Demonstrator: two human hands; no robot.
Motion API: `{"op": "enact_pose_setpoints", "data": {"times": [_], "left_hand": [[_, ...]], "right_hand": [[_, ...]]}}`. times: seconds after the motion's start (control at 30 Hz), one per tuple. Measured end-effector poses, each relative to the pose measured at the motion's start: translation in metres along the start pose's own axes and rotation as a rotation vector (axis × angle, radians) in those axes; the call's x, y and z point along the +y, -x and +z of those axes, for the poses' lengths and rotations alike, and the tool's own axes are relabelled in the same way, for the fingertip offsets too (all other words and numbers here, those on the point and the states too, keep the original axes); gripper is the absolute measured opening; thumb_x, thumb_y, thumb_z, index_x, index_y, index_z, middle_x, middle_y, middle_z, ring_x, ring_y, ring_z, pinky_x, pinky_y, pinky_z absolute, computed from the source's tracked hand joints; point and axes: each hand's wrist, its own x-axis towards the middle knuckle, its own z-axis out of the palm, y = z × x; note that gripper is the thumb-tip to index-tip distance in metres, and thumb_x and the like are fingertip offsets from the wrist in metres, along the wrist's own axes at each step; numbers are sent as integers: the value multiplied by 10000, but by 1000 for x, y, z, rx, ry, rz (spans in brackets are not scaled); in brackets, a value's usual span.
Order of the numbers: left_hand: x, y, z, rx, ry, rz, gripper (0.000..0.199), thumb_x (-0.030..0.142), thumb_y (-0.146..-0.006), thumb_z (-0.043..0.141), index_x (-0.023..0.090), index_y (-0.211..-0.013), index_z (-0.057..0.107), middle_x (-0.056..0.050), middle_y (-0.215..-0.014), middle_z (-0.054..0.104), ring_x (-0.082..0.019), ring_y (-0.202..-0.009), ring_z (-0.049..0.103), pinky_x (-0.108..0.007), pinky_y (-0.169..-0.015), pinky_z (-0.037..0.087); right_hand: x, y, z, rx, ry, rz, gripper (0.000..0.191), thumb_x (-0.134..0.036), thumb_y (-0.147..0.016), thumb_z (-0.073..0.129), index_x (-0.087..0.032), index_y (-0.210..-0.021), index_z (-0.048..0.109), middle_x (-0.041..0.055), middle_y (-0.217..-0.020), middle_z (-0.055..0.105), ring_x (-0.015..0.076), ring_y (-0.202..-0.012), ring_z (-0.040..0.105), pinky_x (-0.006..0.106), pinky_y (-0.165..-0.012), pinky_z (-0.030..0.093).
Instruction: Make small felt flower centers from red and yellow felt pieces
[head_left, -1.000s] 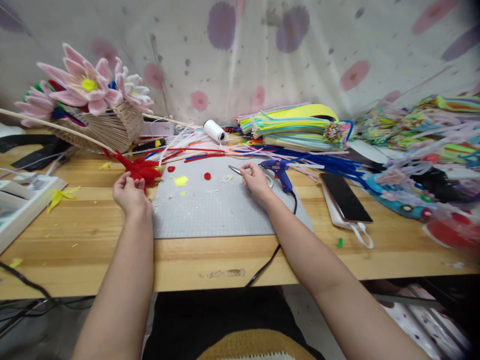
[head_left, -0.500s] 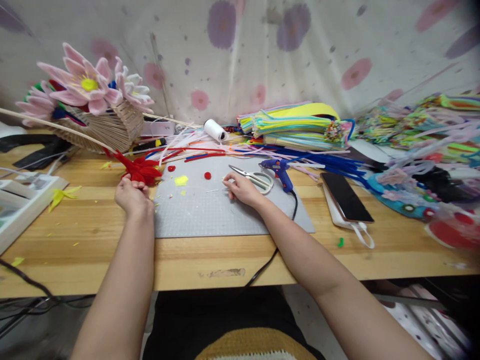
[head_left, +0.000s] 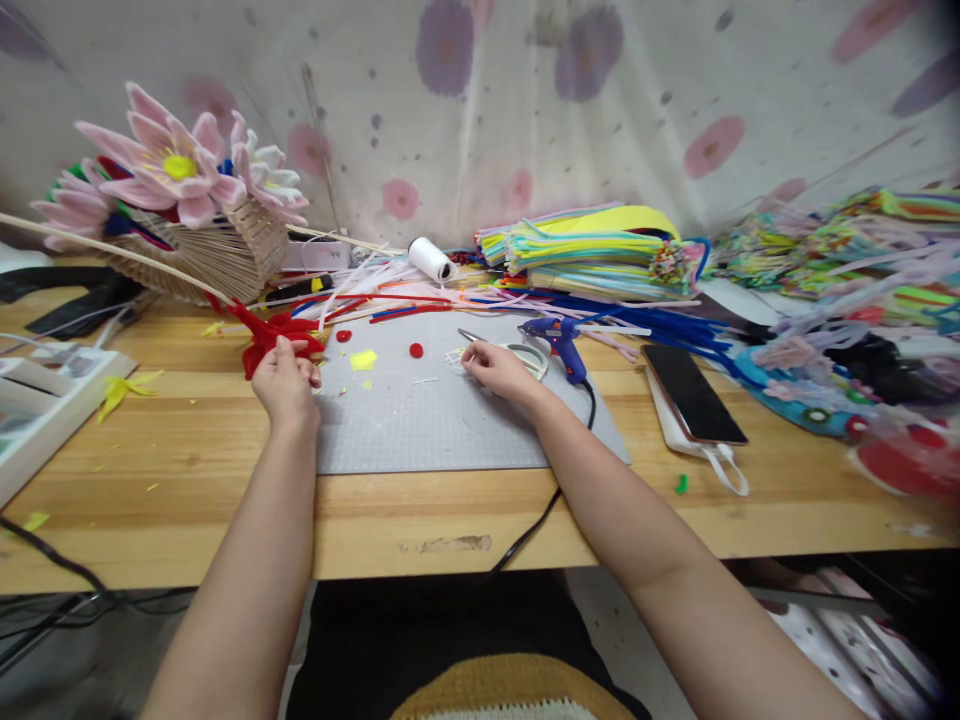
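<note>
L hand (head_left: 287, 385) at red petals (head_left: 259, 330), fingers curled, grip unclear. R hand (head_left: 501, 370) nr white bits (head_left: 454, 356), scissors (head_left: 541, 358); fingers bent, hold unclear.

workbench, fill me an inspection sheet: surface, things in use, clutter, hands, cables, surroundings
Surface: wooden table with gray cutting mat.
Things in use: red fuzzy flower; scissors, partly hidden; glue gun.
Clutter: yellow scrap, red disc and white snippets on the mat.
Hands: left hand at the flower, right hand by the scissors; grips unclear.
Cables: black cord from the glue gun, passing behind the right forearm to the table's front edge.
Surroundings: spotted curtain behind.
</note>
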Motion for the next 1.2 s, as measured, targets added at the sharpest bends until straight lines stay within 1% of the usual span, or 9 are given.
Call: {"op": "enact_pose_setpoints", "data": {"times": [0.1,0.17,0.23,0.4,0.57,0.87,0.97,1.13,1.2], "left_hand": [[-8,11,6,-117,-229,142,161,298,-745,591,163,-829,565,51,-528,492,-82,-472,482,-186,-435,349],[-12,20,12,-204,-343,271,313,227,-665,650,177,-964,572,4,-732,597,-115,-699,579,-193,-525,412],[-15,28,16,-290,-426,318,388,215,-646,662,184,-1023,576,-26,-865,628,-132,-810,592,-220,-609,449],[-16,44,21,-450,-549,288,310,310,-721,629,185,-1004,606,13,-685,620,-124,-660,585,-292,-711,467],[-17,65,33,-771,-584,514,472,278,-701,683,229,-1149,543,-28,-971,678,-165,-938,587,-332,-847,457],[-19,74,40,-814,-690,501,377,193,-753,622,222,-1122,555,3,-810,694,-184,-950,587,-370,-913,413],[-20,73,40,-857,-780,588,383,165,-750,594,232,-1126,560,2,-813,695,-198,-937,575,-379,-888,418],[-25,77,44,-872,-927,680,411,151,-755,544,204,-1162,559,-29,-816,684,-218,-907,560,-382,-857,424],[-25,77,44,-888,-947,675,443,173,-755,548,208,-1197,539,-34,-843,682,-221,-914,554,-384,-853,426]], "right_hand": [[-4,1,-1,-80,-312,59,149,-292,-765,518,-179,-863,513,-61,-536,504,77,-484,435,198,-500,316],[-6,2,-1,-123,-419,77,189,-319,-753,543,-179,-871,497,-67,-526,510,63,-454,416,186,-472,296],[-8,3,0,-177,-455,84,213,-331,-743,563,-181,-875,490,-62,-529,533,58,-446,425,178,-459,285],[-10,6,2,-335,-500,34,236,-334,-734,583,-185,-882,477,-58,-543,565,58,-466,462,172,-473,314],[-14,6,7,-327,-590,0,268,-369,-734,590,-207,-862,419,-95,-504,522,45,-421,391,159,-439,268],[-12,4,16,-293,-498,-32,271,-406,-743,564,-207,-843,410,-93,-515,517,59,-429,382,181,-454,272],[-10,1,18,-170,-319,-48,246,-418,-753,546,-196,-801,450,-85,-521,465,70,-471,380,197,-486,276],[-2,-7,10,327,-233,24,197,-377,-777,511,-198,-728,448,-65,-559,400,85,-532,375,224,-546,296],[4,-10,3,448,-244,64,183,-365,-779,505,-204,-727,435,-66,-547,375,89,-526,365,227,-544,298]]}}
